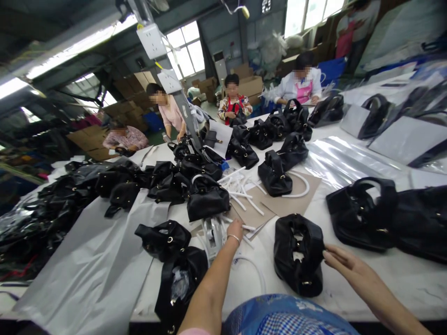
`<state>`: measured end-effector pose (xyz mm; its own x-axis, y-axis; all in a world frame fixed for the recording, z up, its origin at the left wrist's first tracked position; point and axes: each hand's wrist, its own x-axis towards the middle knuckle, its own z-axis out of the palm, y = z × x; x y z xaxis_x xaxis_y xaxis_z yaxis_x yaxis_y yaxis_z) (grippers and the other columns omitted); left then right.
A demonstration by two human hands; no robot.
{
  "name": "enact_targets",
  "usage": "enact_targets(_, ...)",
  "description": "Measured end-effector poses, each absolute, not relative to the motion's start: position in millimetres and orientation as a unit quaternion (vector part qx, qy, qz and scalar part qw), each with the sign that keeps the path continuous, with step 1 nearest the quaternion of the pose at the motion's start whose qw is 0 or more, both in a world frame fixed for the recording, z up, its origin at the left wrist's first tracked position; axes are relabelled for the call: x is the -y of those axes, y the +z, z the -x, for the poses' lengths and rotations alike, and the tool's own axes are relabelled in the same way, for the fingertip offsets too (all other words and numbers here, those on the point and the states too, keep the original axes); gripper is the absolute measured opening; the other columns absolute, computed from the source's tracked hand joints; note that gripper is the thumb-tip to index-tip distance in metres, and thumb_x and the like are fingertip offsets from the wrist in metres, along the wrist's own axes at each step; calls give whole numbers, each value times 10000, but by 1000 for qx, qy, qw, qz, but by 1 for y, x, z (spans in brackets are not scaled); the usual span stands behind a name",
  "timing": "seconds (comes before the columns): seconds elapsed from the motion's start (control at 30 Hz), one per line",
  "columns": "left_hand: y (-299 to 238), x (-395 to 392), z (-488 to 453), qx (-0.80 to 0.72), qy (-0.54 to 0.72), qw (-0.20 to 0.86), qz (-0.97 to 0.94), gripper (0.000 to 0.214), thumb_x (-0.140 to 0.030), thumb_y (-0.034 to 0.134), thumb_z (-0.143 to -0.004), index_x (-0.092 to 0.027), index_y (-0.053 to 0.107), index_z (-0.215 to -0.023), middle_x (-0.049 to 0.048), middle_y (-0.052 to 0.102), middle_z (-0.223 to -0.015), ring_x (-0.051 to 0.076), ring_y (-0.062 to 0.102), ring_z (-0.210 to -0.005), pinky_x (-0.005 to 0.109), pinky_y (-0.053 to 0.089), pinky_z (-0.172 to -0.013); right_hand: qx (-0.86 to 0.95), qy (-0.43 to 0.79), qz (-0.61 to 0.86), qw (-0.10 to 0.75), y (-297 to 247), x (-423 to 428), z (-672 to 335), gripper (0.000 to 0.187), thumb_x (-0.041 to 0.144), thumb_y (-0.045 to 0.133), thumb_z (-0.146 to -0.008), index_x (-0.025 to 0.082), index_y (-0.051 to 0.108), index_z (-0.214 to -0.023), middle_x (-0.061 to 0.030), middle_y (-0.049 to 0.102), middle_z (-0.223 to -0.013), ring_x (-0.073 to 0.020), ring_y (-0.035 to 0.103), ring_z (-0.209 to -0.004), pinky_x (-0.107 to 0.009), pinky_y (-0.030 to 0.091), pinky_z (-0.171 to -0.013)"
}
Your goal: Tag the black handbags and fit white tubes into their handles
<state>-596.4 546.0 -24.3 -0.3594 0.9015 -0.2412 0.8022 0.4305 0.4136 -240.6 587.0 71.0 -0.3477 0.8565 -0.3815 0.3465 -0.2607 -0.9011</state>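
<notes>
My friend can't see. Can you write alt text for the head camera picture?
Someone's left hand is among white tubes, and their right hand is at the side of a black handbag on a pale table. More black bags crowd the table, and other people are beyond it.

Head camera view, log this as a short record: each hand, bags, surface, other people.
Left hand: at a white tube, grip unclear
Right hand: fingertips at a black bag, grip unclear
Other bags: many, black, including a heap at frame left
Surface: white table
Other people: several co-workers, farther back
</notes>
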Motion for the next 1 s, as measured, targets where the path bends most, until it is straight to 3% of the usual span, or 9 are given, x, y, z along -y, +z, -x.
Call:
enact_targets(0.1, -11, -546, 586, -792, 123, 208, -560, 188, -222, 525, -847, -211, 651, -986, 74, 638, -1070, 203, 583, -1030, 318, 458, -906, 573, 586, 525, 230, 54, -587, 227, 472, 536, 642, -697, 254, 641, -1075, -82, 643, -1175, -321, 573, -1109, -476, 404, -1030)
enact_targets(0.3, 36, -569, 581, -765, 309, 122, -552, 306, -372, 447, -896, -183, 608, -1075, 67, 665, -998, 168, 610, -859, 290, 477, -809, 526, 588, 545, 285, 51, -594, 228, 440, 513, 602, -741, 197, 648, -1045, -112, 701, -1030, -305, 619, -1036, -460, 499, -937)
enact_targets(0.4, 42, -586, 599, -784, 274, 136, -540, 324, -369, 459, -881, -192, 596, -1115, 56, 674, -938, 167, 609, -754, 296, 482, -775, 531, 569, 548, 307, 59, -610, 237, 406, 492, 593, -758, 192, 652, -1025, -105, 707, -1010, -293, 634, -1006, -447, 525, -892)
enact_targets(0.6, 13, -605, 618, -806, 231, 181, -514, 566, -238, 526, -805, -168, 387, -1350, 144, 500, -1322, 186, 627, -932, 299, 478, -873, 555, 534, 541, 337, 32, -669, 247, 375, 466, 558, -782, 165, 651, -985, -116, 689, -1030, -261, 668, -903, -390, 559, -780)
enact_targets(0.7, 5, -606, 602, -781, 248, 220, -530, 410, -211, 498, -796, -194, 553, -1201, 101, 582, -1237, 203, 604, -1011, 339, 474, -913, 601, 497, 554, 293, 5, -715, 259, 356, 424, 501, -815, 164, 642, -1013, -97, 692, -998, -238, 672, -884, -351, 554, -735)
enact_targets(0.8, 2, -600, 576, -740, 276, 296, -537, 315, -219, 509, -774, -193, 648, -1056, 85, 662, -1093, 200, 642, -830, 377, 510, -850, 623, 450, 606, 206, -18, -771, 282, 318, 345, 479, -832, 182, 627, -1061, -65, 692, -1008, -195, 674, -862, -301, 531, -741)
enact_targets(0.9, 0, -588, 549, -701, 326, 371, -514, 290, -260, 503, -790, -171, 676, -1005, 100, 681, -1018, 184, 648, -743, 341, 539, -756, 584, 428, 673, 150, -37, -827, 308, 372, 370, 465, -847, 121, 599, -1088, -124, 702, -910, -217, 682, -769, -328, 521, -706)
enact_targets(1.0, -1, -572, 525, -691, 360, 420, -465, 313, -342, 490, -824, -164, 680, -996, 116, 681, -985, 185, 653, -741, 306, 547, -686, 539, 381, 744, 105, -51, -868, 327, 495, 462, 497, -821, 63, 562, -1107, -230, 666, -970, -316, 653, -899, -427, 497, -745)
